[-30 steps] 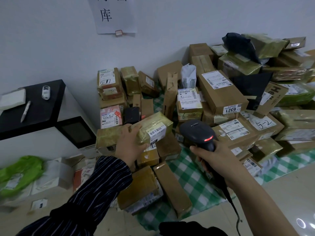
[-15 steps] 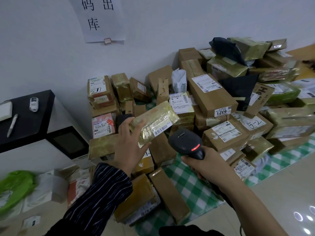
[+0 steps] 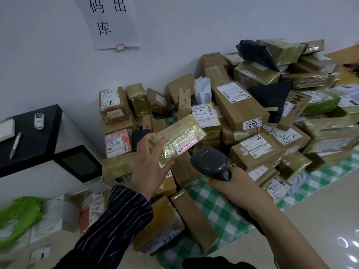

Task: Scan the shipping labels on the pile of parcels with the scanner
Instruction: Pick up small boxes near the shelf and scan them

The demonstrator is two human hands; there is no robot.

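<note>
Held just above the pile (image 3: 242,113), the glossy taped parcel (image 3: 178,137) looks light, stiff and slippery, so the left hand (image 3: 148,167) curls its fingers round one end, clear of the label (image 3: 186,147), while the right hand (image 3: 234,186) wraps its fingers round the scanner (image 3: 210,162).

My left sleeve (image 3: 116,220) is dark navy with thin white stripes, gathered at the cuff. My right forearm (image 3: 272,226) is bare.

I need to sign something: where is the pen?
Head view, far left: the pen lies on the black desktop, below and left of a small white device.
</note>
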